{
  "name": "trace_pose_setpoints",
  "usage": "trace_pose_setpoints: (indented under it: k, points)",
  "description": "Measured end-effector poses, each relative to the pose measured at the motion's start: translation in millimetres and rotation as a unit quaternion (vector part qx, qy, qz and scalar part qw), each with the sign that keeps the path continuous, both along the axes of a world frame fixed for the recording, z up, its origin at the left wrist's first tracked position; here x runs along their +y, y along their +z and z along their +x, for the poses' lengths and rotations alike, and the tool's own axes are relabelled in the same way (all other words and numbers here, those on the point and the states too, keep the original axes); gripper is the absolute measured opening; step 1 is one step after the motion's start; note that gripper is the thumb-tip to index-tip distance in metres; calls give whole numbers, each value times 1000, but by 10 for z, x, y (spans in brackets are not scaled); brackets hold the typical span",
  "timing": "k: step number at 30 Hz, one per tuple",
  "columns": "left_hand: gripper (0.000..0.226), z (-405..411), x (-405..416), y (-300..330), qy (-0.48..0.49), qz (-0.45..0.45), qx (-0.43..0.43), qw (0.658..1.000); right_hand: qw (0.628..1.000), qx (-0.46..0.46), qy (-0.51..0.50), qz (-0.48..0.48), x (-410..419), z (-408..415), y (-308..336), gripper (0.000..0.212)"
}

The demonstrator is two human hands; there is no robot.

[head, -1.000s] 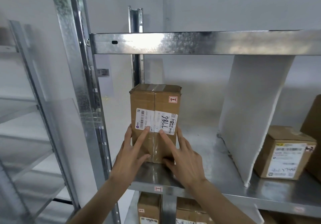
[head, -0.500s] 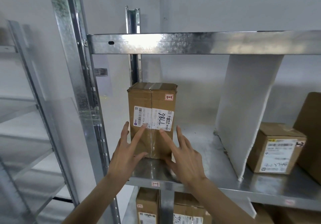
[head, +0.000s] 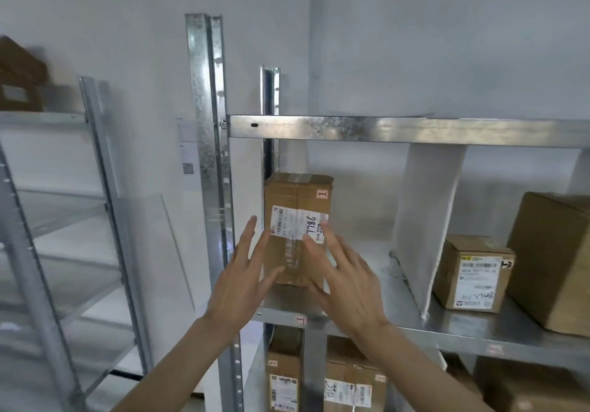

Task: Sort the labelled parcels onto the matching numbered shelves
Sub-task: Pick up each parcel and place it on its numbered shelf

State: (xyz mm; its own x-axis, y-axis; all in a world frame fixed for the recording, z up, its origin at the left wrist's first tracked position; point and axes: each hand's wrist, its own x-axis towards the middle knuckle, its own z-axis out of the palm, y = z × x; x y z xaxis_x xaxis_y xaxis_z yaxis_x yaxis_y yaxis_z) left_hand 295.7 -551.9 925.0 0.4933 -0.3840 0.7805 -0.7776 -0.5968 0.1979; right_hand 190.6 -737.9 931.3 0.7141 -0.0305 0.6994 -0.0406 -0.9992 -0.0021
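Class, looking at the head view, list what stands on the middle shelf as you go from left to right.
Tall upright parcel with both hands at it, white divider panel, small labelled box, large brown box at the right edge.

To your left you have a second metal rack (head: 95,162), a clear panel (head: 159,252) leaning beside it, and a paper notice (head: 187,153) on the wall.
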Motion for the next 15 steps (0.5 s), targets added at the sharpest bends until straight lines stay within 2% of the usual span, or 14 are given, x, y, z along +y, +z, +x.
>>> trace_pose_setpoints:
  k: [7,15]
  points:
    - [64,-122,1204,428,34,22,-38,998,999,14,36,-30,1012,-157,595,70]
    - [70,-284,3361,683,156,16,-18,988,994,-20,106,-16,2937,179,752,64]
